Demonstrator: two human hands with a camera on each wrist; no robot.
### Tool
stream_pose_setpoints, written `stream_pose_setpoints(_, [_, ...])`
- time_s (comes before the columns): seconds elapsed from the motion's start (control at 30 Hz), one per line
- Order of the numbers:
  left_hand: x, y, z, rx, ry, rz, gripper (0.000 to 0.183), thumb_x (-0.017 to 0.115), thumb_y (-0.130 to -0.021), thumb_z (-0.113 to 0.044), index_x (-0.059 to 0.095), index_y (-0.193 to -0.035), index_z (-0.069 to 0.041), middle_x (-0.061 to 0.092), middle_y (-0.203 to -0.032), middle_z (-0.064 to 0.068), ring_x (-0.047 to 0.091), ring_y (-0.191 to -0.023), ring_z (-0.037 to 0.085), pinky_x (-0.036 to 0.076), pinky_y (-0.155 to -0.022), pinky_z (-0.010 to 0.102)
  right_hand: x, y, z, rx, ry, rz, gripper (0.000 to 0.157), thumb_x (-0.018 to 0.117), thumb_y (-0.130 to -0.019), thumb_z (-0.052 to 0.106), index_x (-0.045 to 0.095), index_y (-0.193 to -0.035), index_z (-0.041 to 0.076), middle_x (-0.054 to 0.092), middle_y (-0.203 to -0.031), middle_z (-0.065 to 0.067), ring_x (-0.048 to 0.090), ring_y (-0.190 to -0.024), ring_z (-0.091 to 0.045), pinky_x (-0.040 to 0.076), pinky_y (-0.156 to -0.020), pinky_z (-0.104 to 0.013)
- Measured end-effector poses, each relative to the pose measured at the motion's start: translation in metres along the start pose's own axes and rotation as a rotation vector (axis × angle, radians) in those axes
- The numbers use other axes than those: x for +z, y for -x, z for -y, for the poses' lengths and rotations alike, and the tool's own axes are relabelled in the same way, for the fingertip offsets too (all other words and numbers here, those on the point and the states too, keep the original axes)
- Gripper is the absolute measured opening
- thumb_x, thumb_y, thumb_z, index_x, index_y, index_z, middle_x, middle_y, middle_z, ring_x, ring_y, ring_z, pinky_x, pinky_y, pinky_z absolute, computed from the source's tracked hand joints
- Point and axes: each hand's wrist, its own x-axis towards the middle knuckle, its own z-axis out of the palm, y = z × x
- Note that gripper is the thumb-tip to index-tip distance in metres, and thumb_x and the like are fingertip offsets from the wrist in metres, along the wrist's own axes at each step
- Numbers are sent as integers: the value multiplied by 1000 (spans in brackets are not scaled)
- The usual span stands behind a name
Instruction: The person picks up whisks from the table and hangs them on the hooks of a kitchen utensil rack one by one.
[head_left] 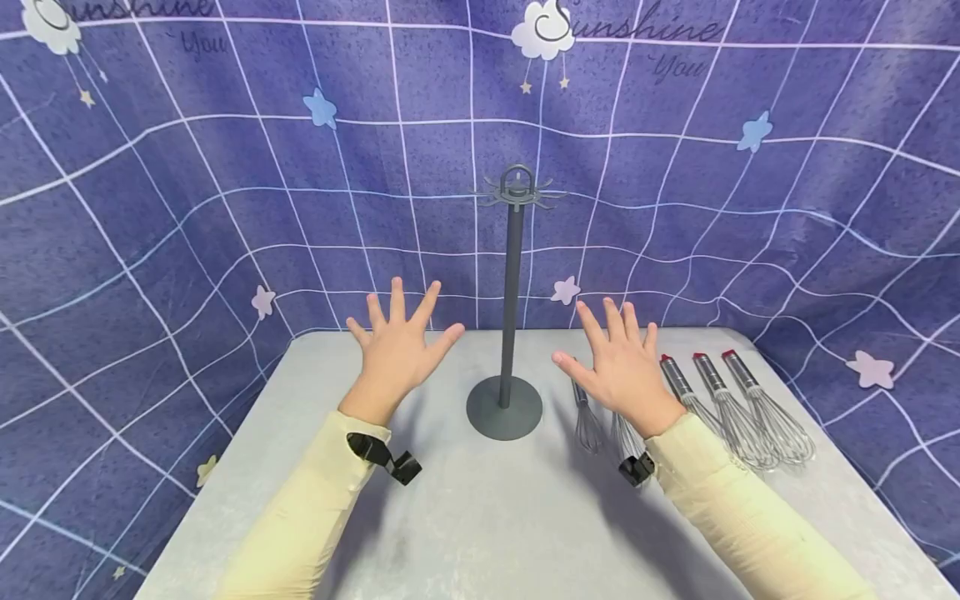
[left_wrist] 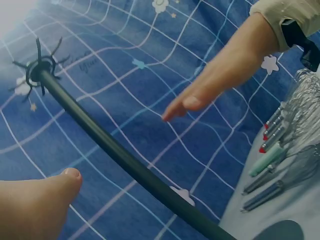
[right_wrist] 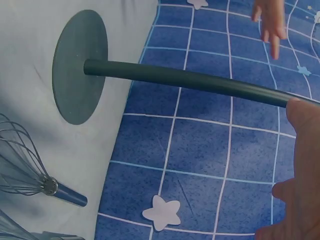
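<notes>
Both hands hover over the table with fingers spread, holding nothing. My left hand point(head_left: 396, 354) is to the left of a dark grey stand point(head_left: 512, 292), apart from it. The stand has a round base, an upright pole and a ring of hooks point(head_left: 517, 193) on top, with no whisk on them. My right hand point(head_left: 624, 372) is right of the pole, above several whisks. A small whisk point(head_left: 588, 429) lies nearest the stand. Another whisk point(head_left: 626, 437) is partly hidden under the right hand. In the left wrist view, one whisk has a mint green handle point(left_wrist: 267, 159).
Farther right lie three whisks with red-tipped handles, among them the outermost whisk point(head_left: 776, 417). Everything stands on a pale grey table point(head_left: 450, 533). A blue gridded cloth point(head_left: 420, 150) hangs behind and along the sides. Each sleeve carries a black wrist camera point(head_left: 386, 457).
</notes>
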Motion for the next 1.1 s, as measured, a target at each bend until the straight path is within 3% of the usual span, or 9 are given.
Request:
stream_pose_setpoints(0.33, [-46,-18,-18,29,-3,-46,84,16,-87,-89,6,-159,-49,2,-170,13,-1,-147,58,-7,-103,82,1,2,-2,-11,-1,-1,91,40,-93,78,23,-162,22,22,-163,-26,10,-149,-52,6,-109,-79])
stream_pose_setpoints(0.6, [-73,-27,-30,45,-14,-86,78,18,-92,-84,7,-160,-47,11,-169,15,8,-148,56,-4,-105,81,0,4,-4,-15,-15,-11,89,44,-93,75,26,-161,20,23,-162,-27,14,-148,-53,8,-108,-79])
stream_pose_setpoints(0.9, [-99,-34,-46,86,36,-210,71,24,-96,-76,23,-159,-44,34,-160,11,32,-141,47,9,-109,77,3,6,-6,-8,-21,0,88,43,-94,75,27,-161,20,23,-162,-26,14,-149,-53,9,-108,-79])
stream_pose_setpoints(1.1, [-114,-37,-57,120,68,-272,69,27,-96,-75,29,-157,-44,42,-155,6,39,-135,44,18,-110,71,4,8,-7,-7,-14,2,88,43,-94,74,28,-161,19,23,-162,-26,15,-148,-53,8,-108,-78])
